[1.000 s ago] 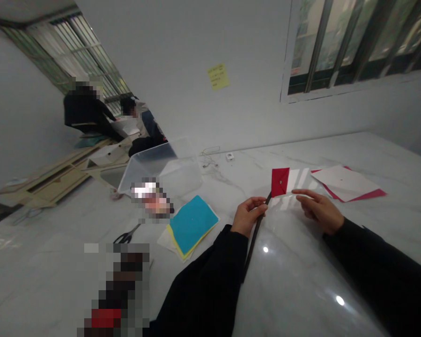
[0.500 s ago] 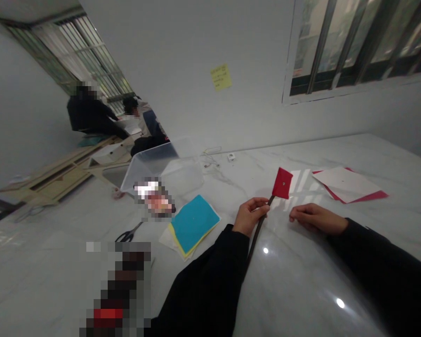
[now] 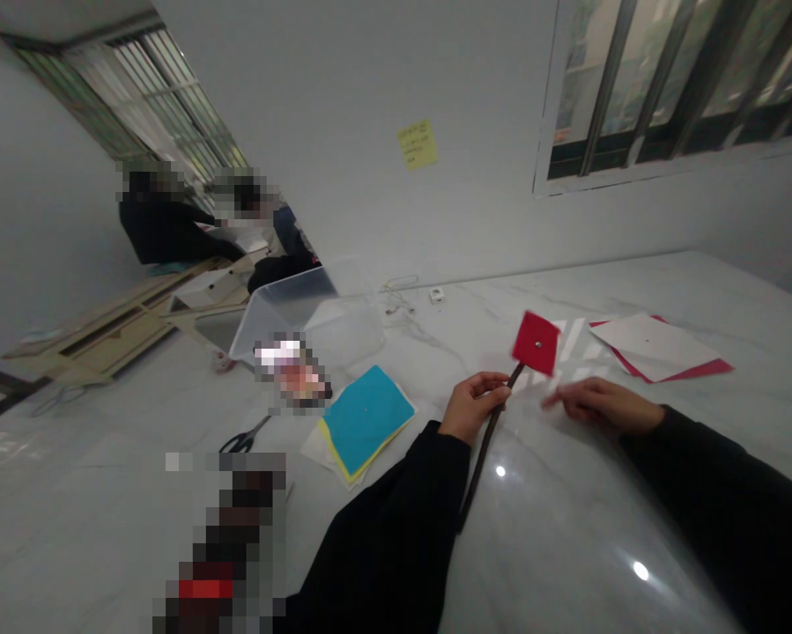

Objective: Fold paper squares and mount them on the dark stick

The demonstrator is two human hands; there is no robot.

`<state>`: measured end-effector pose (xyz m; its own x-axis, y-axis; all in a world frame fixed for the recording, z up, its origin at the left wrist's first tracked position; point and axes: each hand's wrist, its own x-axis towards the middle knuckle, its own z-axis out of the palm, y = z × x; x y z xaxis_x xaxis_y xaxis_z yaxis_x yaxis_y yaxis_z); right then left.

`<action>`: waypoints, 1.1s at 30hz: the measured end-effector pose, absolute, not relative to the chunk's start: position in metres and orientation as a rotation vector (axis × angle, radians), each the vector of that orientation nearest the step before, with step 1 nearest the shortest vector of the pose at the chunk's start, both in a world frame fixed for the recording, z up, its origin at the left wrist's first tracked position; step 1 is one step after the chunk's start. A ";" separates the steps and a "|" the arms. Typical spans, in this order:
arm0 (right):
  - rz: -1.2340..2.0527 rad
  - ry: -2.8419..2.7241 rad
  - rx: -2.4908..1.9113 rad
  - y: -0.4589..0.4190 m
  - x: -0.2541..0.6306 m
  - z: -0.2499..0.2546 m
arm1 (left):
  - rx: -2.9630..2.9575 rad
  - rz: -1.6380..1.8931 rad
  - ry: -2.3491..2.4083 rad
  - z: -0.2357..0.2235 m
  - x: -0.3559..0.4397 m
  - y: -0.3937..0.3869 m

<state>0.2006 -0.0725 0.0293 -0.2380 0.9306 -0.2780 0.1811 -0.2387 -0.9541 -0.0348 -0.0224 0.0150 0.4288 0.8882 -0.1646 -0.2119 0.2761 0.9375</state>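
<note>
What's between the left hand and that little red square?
A short stretch of the thin dark brown stick, running from the left hand up to the red square. The head view shows it.

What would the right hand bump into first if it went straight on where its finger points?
Probably the left hand, where it grips the dark stick, though depth is hard to judge.

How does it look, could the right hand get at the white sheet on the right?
Probably yes: the right hand looks empty, the white sheet lies just beyond it, and nothing visible stands between them.
</note>
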 end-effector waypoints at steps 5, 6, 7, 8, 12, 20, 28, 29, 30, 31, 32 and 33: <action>1.694 -1.706 -1.283 -0.077 0.192 0.028 | 1.011 0.868 0.811 0.014 -0.035 -0.022; 1.632 -1.619 -1.333 -0.075 0.193 0.026 | 1.009 0.865 0.809 0.014 -0.035 -0.022; 1.565 -1.523 -1.381 -0.073 0.195 0.025 | 1.005 0.864 0.807 0.014 -0.035 -0.022; 1.492 -1.421 -1.416 -0.071 0.198 0.024 | 0.998 0.865 0.806 0.014 -0.035 -0.021; 1.206 -0.985 -1.454 -0.063 0.209 0.022 | 0.987 0.875 0.816 0.012 -0.035 -0.020; 1.630 -1.396 -1.374 -0.076 0.204 0.035 | 1.024 0.894 0.778 0.012 -0.036 -0.021; 1.625 -1.480 -1.346 -0.072 0.208 0.025 | 0.990 0.895 0.787 0.013 -0.036 -0.020; 1.542 -1.375 -1.384 -0.068 0.212 0.022 | 0.992 0.897 0.786 0.012 -0.036 -0.020; 1.468 -1.281 -1.408 -0.065 0.215 0.020 | 0.992 0.898 0.785 0.012 -0.036 -0.020; 1.405 -1.195 -1.426 -0.063 0.217 0.018 | 0.992 0.898 0.784 0.011 -0.036 -0.019; 1.346 -1.113 -1.440 -0.062 0.219 0.018 | 0.992 0.898 0.781 0.011 -0.036 -0.019; 1.287 -1.031 -1.455 -0.061 0.220 0.019 | 0.990 0.898 0.777 0.010 -0.036 -0.018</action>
